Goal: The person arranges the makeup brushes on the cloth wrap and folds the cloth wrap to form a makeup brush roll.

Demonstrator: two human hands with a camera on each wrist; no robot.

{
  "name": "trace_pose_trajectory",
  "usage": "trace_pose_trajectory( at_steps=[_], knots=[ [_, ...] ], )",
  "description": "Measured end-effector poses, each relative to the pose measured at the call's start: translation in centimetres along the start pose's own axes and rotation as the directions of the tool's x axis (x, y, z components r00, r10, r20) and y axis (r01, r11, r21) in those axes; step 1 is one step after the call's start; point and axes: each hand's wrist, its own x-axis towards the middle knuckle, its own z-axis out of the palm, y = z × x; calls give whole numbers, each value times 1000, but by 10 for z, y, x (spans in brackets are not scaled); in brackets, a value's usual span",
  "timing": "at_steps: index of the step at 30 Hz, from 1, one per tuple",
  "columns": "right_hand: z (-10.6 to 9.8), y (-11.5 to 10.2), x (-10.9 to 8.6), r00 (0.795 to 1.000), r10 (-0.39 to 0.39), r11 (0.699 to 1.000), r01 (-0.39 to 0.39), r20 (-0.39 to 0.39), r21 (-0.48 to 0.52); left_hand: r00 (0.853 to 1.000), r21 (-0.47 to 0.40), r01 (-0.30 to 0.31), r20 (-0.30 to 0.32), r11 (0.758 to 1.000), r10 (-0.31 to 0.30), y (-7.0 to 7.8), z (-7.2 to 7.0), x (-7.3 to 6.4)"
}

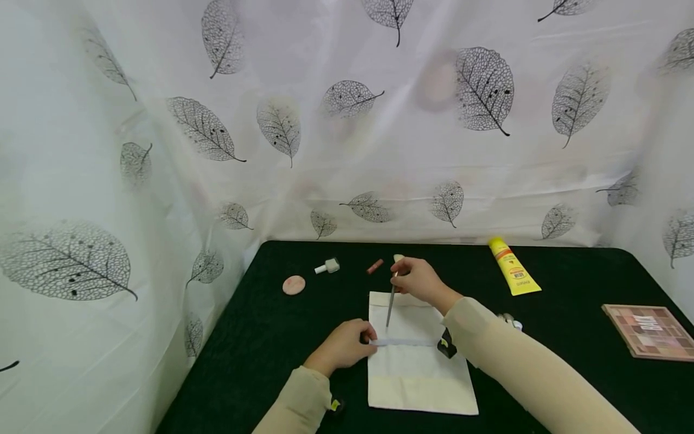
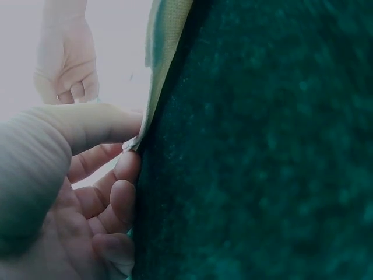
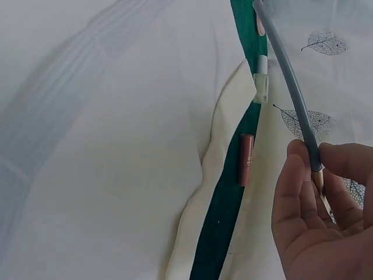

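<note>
A cream cloth pouch lies flat at the middle front of the table, a pale grey band across it. My left hand pinches its left edge between thumb and forefinger, which the left wrist view shows close up. Above the pouch's upper part, my right hand holds a makeup brush near its gold-coloured collar. The brush's grey handle points down toward the pouch in the head view, and its pale tip shows above the fingers. Part of the pouch's right side is hidden by the right sleeve.
Behind the pouch lie a round pinkish disc, a small bottle with a white cap and a reddish-brown tube. A yellow squeeze tube and a makeup palette are to the right. Small items show beside the right sleeve.
</note>
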Motion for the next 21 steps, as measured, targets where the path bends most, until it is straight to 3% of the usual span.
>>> trace_pose_trajectory(
  at_steps=[13,21],
  knots=[
    [21,4,7,998,16,998,-13,65,-54,1000,-19,15,14,1000,-14,1,0,-2],
    [30,4,5,996,25,996,-18,85,-89,1000,-26,-22,6,999,22,-1,-2,-2]
  ],
)
